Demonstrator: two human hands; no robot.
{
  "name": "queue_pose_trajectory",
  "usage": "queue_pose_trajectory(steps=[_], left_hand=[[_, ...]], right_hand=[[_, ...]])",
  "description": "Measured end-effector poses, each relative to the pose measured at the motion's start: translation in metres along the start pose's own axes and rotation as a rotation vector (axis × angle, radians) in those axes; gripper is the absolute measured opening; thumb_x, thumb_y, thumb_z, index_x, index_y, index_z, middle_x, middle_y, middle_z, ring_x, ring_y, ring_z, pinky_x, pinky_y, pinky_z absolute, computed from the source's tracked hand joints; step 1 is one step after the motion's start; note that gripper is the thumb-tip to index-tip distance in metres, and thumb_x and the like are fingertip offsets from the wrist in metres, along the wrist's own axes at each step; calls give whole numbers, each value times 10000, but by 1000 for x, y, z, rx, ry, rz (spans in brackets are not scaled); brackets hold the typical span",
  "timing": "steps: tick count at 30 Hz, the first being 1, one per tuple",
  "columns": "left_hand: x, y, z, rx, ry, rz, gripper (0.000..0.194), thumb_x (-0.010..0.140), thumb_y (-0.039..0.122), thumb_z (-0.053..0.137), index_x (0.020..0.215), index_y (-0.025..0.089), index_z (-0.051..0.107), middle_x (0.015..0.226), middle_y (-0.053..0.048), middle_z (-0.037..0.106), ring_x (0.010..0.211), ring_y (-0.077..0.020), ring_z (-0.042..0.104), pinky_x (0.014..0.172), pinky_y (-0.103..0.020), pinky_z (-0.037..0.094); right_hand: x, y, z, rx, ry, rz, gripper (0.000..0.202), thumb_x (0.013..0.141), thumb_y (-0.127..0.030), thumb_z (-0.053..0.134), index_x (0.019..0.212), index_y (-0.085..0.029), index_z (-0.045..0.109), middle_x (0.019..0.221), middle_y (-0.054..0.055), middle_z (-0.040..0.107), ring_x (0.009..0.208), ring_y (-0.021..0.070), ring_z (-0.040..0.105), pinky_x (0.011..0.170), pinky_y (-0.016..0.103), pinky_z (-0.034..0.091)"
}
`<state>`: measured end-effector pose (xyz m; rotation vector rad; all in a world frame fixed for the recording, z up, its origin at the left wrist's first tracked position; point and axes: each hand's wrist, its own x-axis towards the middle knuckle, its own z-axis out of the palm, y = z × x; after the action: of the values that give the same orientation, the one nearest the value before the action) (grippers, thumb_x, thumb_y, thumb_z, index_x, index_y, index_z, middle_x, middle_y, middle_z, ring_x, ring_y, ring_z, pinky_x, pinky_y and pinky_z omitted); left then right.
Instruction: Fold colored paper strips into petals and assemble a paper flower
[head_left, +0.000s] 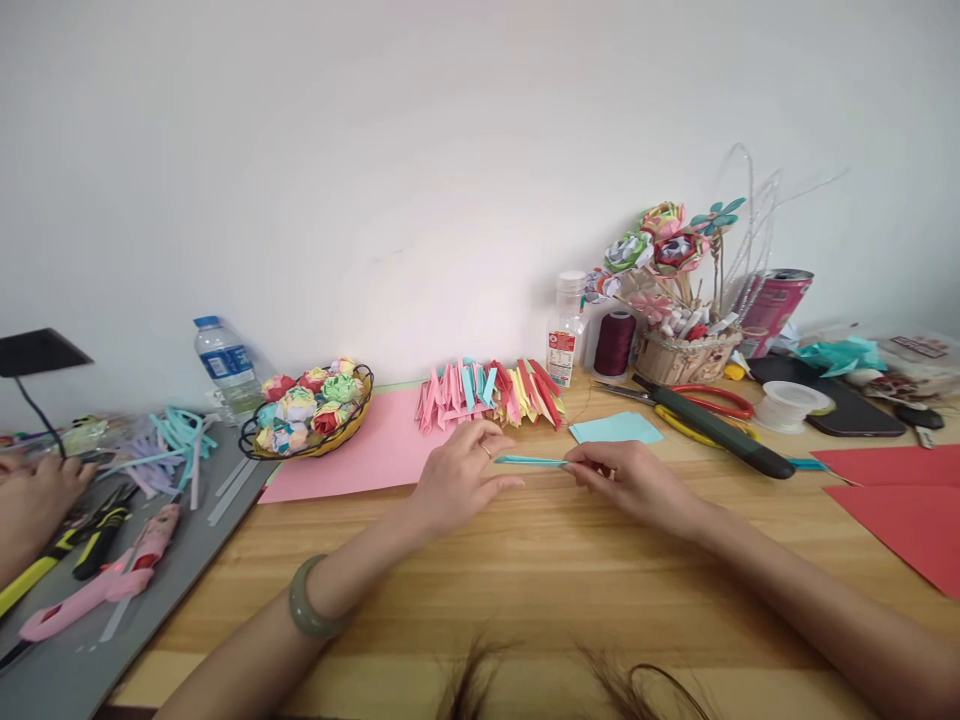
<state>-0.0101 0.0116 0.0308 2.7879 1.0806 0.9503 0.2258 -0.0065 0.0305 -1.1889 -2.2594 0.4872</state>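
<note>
A thin folded strip of blue paper (531, 461) is held level just over the wooden table. My right hand (637, 482) pinches its right end between thumb and fingers. At the other end is my left hand (461, 478), with thumb and fingers apart around the strip's tip; whether a finger touches it is unclear. A small stack of light blue paper (616, 430) lies just behind my right hand. Beyond my hands, pleated paper pieces (491, 393) in pink, blue, yellow and red stand in a row on a pink sheet (341, 455).
Right: dark-handled scissors (720, 435), white spool (793, 405), red paper (900, 530), flower basket (686, 358). Behind: plastic bottle (566, 335), maroon thread (615, 345). Left: paper-flower basket (315, 412), water bottle (229, 370), pink glue gun (97, 595) on a grey mat, another person's hand (37, 505).
</note>
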Motion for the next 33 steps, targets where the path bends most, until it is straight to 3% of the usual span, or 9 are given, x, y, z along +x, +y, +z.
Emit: queue_pose_trajectory(steps=[5, 8, 12, 15, 20, 23, 25, 29, 33], left_hand=[[1, -5, -1, -89, -57, 9, 181, 856, 248, 479, 835, 193, 651, 780, -17, 640, 764, -133, 542, 693, -258, 436], [4, -12, -12, -106, -84, -99, 143, 833, 208, 489, 791, 182, 623, 807, -14, 633, 765, -131, 547, 680, -248, 424], [18, -30, -31, -45, 154, -444, 118, 776, 182, 490, 718, 175, 592, 687, 8, 610, 628, -114, 542, 595, -220, 400], [40, -45, -31, 126, 231, -558, 143, 773, 229, 492, 826, 187, 618, 690, 3, 631, 643, -139, 568, 606, -235, 384], [69, -62, -13, 184, 33, -562, 263, 792, 360, 509, 982, 205, 604, 808, -30, 661, 766, -184, 596, 632, -246, 388], [66, -65, -11, 211, 79, -621, 337, 833, 450, 417, 1012, 217, 583, 858, -43, 660, 802, -210, 594, 624, -262, 388], [57, -65, -13, 238, 90, -623, 279, 846, 383, 401, 952, 212, 594, 859, -45, 657, 782, -200, 591, 620, -260, 386], [38, -62, -11, 259, -67, -572, 137, 768, 253, 493, 752, 202, 620, 831, -43, 654, 800, -206, 575, 631, -262, 388], [30, -61, -1, 204, -99, -559, 86, 709, 198, 543, 767, 208, 607, 836, -39, 655, 874, -238, 553, 660, -293, 399]], right_hand=[[0, 0, 0, -7, -58, -39, 292, 888, -329, 361, 800, -172, 592, 660, 23, 608, 577, 123, 521, 561, 220, 381], [0, 7, -5, -19, -40, -59, 291, 891, -317, 351, 744, -173, 556, 624, 11, 583, 567, 118, 519, 568, 219, 380], [3, 18, -15, -59, 113, 48, 266, 872, -337, 389, 734, -179, 553, 590, -2, 572, 527, 115, 508, 547, 224, 374], [5, 23, -15, -136, 154, 85, 258, 866, -342, 399, 766, -187, 580, 619, 2, 601, 540, 123, 520, 548, 232, 374], [3, 26, -9, -410, 117, 160, 254, 871, -342, 403, 885, -198, 612, 836, 40, 673, 711, 180, 599, 615, 274, 401], [2, 24, -8, -582, 124, 217, 271, 852, -361, 446, 981, -177, 597, 967, 83, 648, 876, 235, 589, 682, 311, 422], [2, 22, -8, -666, 114, 215, 277, 838, -364, 473, 977, -159, 598, 980, 105, 629, 948, 257, 559, 731, 332, 425], [3, 19, -7, -729, 38, 191, 244, 842, -334, 478, 946, -154, 607, 964, 115, 613, 973, 256, 540, 773, 351, 423], [2, 21, -5, -745, -28, 188, 218, 858, -307, 450, 882, -160, 609, 940, 111, 610, 949, 247, 546, 766, 346, 422]])
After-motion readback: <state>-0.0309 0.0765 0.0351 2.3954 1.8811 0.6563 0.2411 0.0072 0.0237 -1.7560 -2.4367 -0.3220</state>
